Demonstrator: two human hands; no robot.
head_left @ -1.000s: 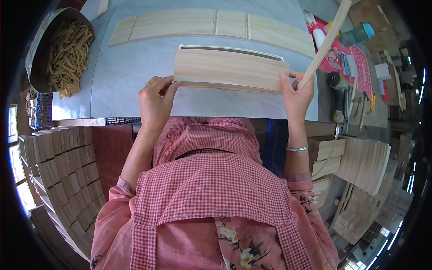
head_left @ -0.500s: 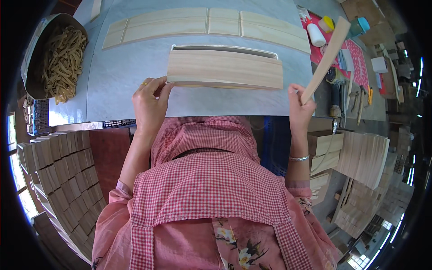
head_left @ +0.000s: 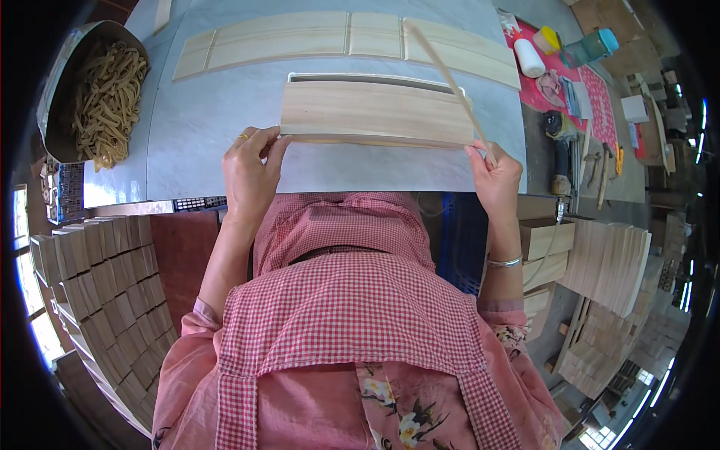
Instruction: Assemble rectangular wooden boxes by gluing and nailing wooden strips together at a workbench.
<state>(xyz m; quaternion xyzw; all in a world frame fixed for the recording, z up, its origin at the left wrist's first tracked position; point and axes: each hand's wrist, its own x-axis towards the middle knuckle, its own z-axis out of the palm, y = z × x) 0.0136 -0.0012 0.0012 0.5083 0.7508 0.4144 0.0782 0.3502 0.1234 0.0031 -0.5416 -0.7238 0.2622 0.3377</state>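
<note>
A shallow pale wooden box [head_left: 375, 112] lies on the table in front of me, a long dark gap with a white rim along its far side. My left hand [head_left: 253, 161] pinches the box's near left corner between thumb and fingers. At the near right corner, my right hand [head_left: 495, 171] is closed around a thin wooden strip [head_left: 444, 73] that slants up and leftward over the box's right end. The thumb and fingertip of that hand are at the box's corner; whether they press on it I cannot tell. Beyond the box lies a long grooved board [head_left: 281, 39], flat, with whitish lines in its grooves.
A bin of tan rubber bands [head_left: 111, 105] stands at the table's left. On the right, a red cloth [head_left: 600, 90] bears a white bottle [head_left: 529, 58] and a teal bottle [head_left: 589, 49]. Stacked wooden pieces [head_left: 112, 292] rise at my left, more boards [head_left: 606, 262] at my right.
My right hand has moved slightly left to the box's near right corner. The strip in it has swung from leaning right to leaning left over the box. My left hand stays put.
</note>
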